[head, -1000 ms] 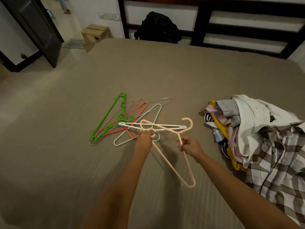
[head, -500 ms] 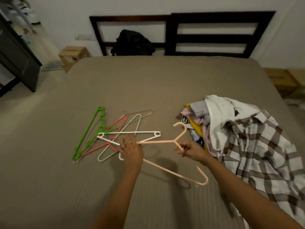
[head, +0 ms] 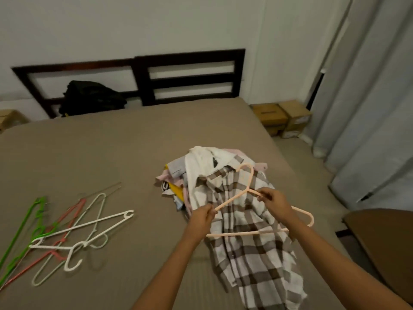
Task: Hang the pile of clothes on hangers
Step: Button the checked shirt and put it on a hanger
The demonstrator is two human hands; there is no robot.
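A peach plastic hanger (head: pixel 234 199) hovers over the brown-and-white plaid shirt (head: pixel 252 249), hook pointing away from me. My left hand (head: pixel 202 217) pinches its left shoulder end. My right hand (head: pixel 273 201) grips its right arm near the neck. The plaid shirt lies on top of a pile of clothes (head: pixel 201 173) on the bed, with white, pink, grey and yellow garments under it. Several spare hangers (head: pixel 67 231), green, red, white and wire, lie in a heap at the left.
The brown bed (head: pixel 100 157) has a dark slatted headboard (head: pixel 190 74) with a black bag (head: pixel 91 98) against it. Cardboard boxes (head: pixel 281 117) and grey curtains (head: pixel 368 108) stand to the right. A dark brown surface (head: pixel 384 245) juts in at lower right.
Both hands carried the peach hanger from the hanger heap rightward over the plaid shirt. My view swung right, so the heap now sits at the far left.
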